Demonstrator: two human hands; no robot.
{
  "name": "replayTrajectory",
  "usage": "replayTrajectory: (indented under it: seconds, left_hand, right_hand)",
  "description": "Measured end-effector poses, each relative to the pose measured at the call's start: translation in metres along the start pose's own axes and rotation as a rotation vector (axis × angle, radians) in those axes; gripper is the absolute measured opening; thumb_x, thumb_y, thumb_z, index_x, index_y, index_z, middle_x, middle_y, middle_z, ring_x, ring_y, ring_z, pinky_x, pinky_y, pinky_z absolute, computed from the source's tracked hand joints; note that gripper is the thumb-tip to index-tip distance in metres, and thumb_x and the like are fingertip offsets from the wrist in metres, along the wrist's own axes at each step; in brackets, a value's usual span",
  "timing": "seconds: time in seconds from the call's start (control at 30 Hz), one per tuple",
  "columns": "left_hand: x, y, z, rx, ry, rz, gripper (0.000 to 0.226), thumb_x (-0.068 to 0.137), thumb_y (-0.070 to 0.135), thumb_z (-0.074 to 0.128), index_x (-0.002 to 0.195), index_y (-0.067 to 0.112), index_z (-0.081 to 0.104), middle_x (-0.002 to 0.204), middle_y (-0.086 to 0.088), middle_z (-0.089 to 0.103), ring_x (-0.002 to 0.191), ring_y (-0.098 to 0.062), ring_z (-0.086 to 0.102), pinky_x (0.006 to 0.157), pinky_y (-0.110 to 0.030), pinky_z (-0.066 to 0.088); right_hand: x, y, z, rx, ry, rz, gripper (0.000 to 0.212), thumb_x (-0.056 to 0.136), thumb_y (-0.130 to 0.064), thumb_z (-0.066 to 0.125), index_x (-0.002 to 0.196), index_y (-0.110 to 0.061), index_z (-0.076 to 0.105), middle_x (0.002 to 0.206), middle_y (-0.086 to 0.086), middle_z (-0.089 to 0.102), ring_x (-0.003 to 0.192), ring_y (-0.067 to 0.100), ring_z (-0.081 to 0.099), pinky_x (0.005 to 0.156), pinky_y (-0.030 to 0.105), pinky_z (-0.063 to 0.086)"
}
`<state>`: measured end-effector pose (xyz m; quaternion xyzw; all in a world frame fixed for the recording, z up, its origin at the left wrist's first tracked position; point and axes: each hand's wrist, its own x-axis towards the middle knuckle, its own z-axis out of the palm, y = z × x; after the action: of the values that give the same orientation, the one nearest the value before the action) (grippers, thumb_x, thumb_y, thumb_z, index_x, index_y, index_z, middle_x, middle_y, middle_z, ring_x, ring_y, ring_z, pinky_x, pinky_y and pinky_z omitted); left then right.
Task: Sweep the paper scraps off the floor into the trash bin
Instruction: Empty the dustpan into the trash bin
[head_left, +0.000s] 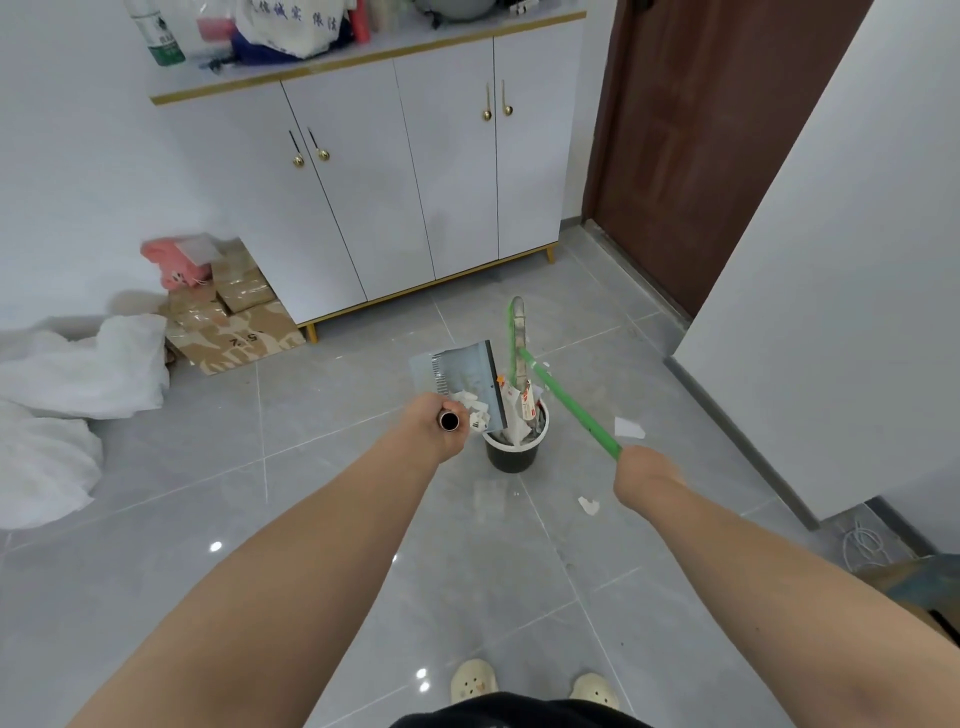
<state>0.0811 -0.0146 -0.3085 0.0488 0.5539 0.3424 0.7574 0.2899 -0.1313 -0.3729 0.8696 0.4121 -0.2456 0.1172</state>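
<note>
My left hand (434, 423) grips the end of a dustpan handle, and the grey dustpan (465, 376) is tilted over the black trash bin (511, 454). White paper scraps (475, 410) slide from the pan toward the bin, which is stuffed with paper. My right hand (644, 475) grips the green broom handle (569, 402), and the broom head (518, 338) stands just behind the bin. Two white scraps lie on the floor: one (628, 427) right of the bin, one (588, 505) nearer to me.
A white cabinet (395, 171) stands behind the bin, a brown door (696, 145) at the right. Cardboard boxes (234, 322), a pink bag and white plastic bags (67, 395) lie at the left. A white wall corner (810, 332) juts in on the right. My slippers (472, 680) are below.
</note>
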Motion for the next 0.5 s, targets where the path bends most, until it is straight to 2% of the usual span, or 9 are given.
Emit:
replayTrajectory:
  seconds: [0.1, 0.27, 0.4, 0.5]
  left_hand:
    - [0.001, -0.009, 0.014, 0.058, -0.014, 0.014, 0.036, 0.098, -0.003, 0.024, 0.064, 0.007, 0.033, 0.058, -0.006, 0.03, 0.035, -0.009, 0.033, 0.026, -0.009, 0.028]
    - [0.018, -0.021, 0.03, 0.076, 0.011, 0.023, 0.03, 0.095, -0.002, 0.023, 0.069, 0.008, 0.034, 0.062, -0.005, 0.03, 0.021, -0.007, 0.03, 0.027, -0.011, 0.03]
    - [0.032, -0.031, 0.041, 0.025, 0.025, -0.026, 0.029, 0.095, -0.002, 0.027, 0.069, 0.008, 0.037, 0.063, -0.003, 0.033, 0.039, -0.008, 0.033, 0.028, -0.01, 0.03]
    - [0.04, -0.041, 0.041, 0.041, 0.048, -0.064, 0.031, 0.098, 0.002, 0.03, 0.069, 0.011, 0.037, 0.062, -0.001, 0.032, 0.023, -0.006, 0.03, 0.027, -0.01, 0.028]
  right_hand:
    - [-0.001, 0.005, 0.0, 0.013, 0.023, 0.04, 0.036, 0.092, -0.013, 0.052, 0.127, -0.006, 0.053, 0.124, 0.009, 0.059, 0.116, 0.027, 0.057, 0.095, 0.034, 0.049]
    - [-0.001, 0.011, -0.001, 0.052, 0.07, 0.089, 0.033, 0.097, -0.007, 0.039, 0.129, -0.005, 0.047, 0.126, 0.01, 0.058, 0.118, 0.027, 0.056, 0.093, 0.034, 0.047]
    - [0.002, 0.009, -0.003, 0.066, 0.064, 0.102, 0.032, 0.096, -0.009, 0.042, 0.127, -0.007, 0.049, 0.125, 0.009, 0.059, 0.118, 0.027, 0.056, 0.094, 0.032, 0.046]
    - [0.001, 0.01, -0.001, 0.038, 0.032, 0.095, 0.031, 0.096, -0.012, 0.044, 0.127, -0.007, 0.049, 0.126, 0.008, 0.058, 0.119, 0.026, 0.055, 0.096, 0.031, 0.044]
